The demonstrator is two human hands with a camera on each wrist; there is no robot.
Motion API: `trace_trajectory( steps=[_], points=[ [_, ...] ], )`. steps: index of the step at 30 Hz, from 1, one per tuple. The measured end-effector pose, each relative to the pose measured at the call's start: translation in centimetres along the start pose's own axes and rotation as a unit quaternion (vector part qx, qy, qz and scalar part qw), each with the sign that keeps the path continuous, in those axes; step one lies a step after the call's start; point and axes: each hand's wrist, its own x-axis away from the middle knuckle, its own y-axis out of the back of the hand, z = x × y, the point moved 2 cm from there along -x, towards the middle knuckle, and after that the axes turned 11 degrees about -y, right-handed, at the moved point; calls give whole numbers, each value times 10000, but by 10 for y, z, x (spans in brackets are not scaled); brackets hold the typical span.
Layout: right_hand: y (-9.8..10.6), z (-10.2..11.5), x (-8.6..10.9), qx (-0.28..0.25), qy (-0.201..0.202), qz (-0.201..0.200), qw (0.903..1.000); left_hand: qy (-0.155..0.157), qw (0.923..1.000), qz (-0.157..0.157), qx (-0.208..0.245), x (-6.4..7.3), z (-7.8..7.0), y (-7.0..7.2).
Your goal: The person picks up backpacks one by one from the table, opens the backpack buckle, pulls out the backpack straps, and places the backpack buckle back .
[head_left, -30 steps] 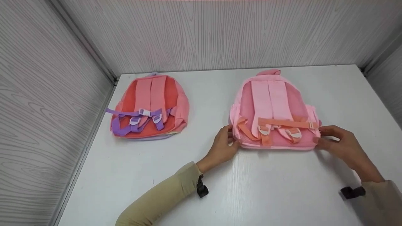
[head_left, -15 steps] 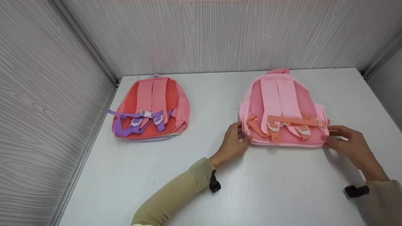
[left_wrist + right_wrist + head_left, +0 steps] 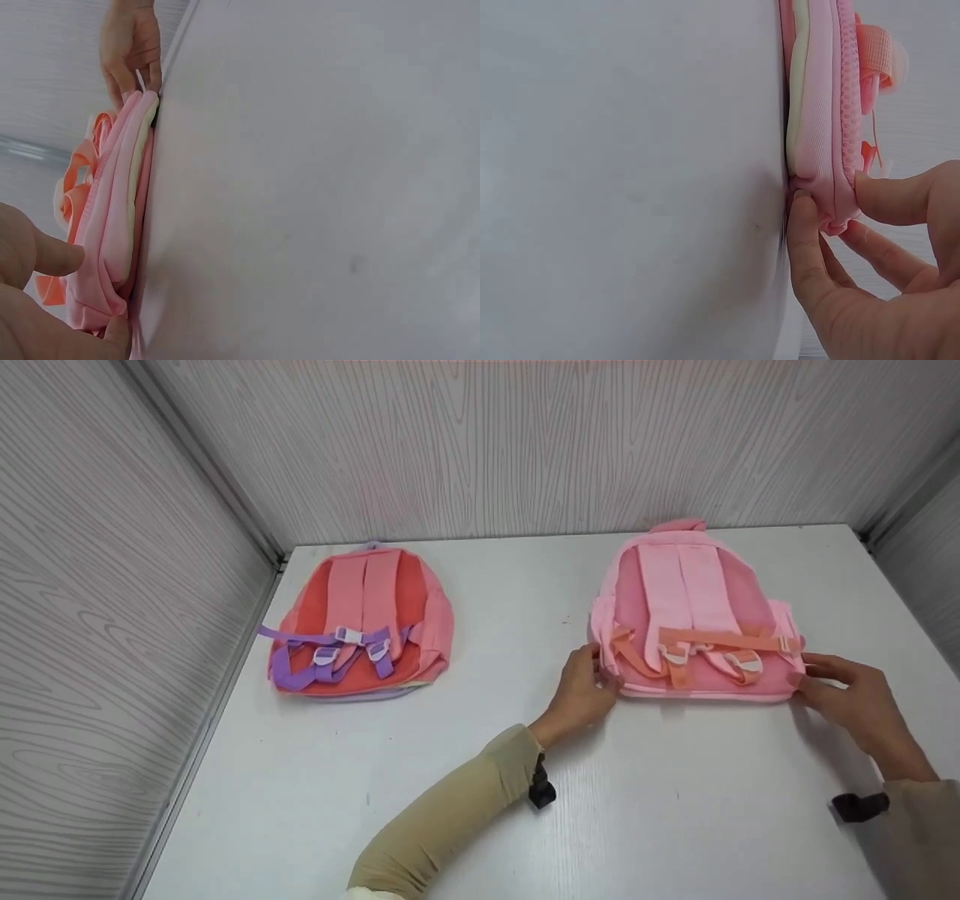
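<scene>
A pink backpack [image 3: 739, 577] lies on the white table with its shoulder straps and orange webbing facing up. At its lower left corner my left hand [image 3: 581, 694] pinches the fabric between thumb and fingers. My right hand [image 3: 859, 701] grips the lower right corner the same way. In the right wrist view the thumb presses the mesh back panel of the pink backpack [image 3: 821, 112] while the fingers reach the underside. The left wrist view shows the bottom edge of the pink backpack [image 3: 112, 202] between both hands. Its front face is hidden against the table.
A coral-red backpack [image 3: 311, 592] with purple webbing and white buckles lies straps up on the left of the white table [image 3: 465, 780]. Wood-grain panels [image 3: 525, 442] stand behind the table and on both sides.
The pink backpack has slid right and slightly toward the back edge, with both hands holding its lower corners throughout. The coral-red backpack stays in place; the view has shifted slightly.
</scene>
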Motion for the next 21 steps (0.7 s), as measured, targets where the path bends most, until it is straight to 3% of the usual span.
trace_trajectory(
  steps=[5, 15, 21],
  points=[
    [5, 0, -8, 102, -333, -219, 9992, -60, 9995, 27, -294, -9, -6, -10],
    [22, -4, -23, 388, -633, -491, 9960, -180, 9988, 13, -465, -26, -13, -31],
    [29, -5, -29, 464, -794, -506, 9945, -71, 9980, -118, -616, -38, -15, -38]
  ],
)
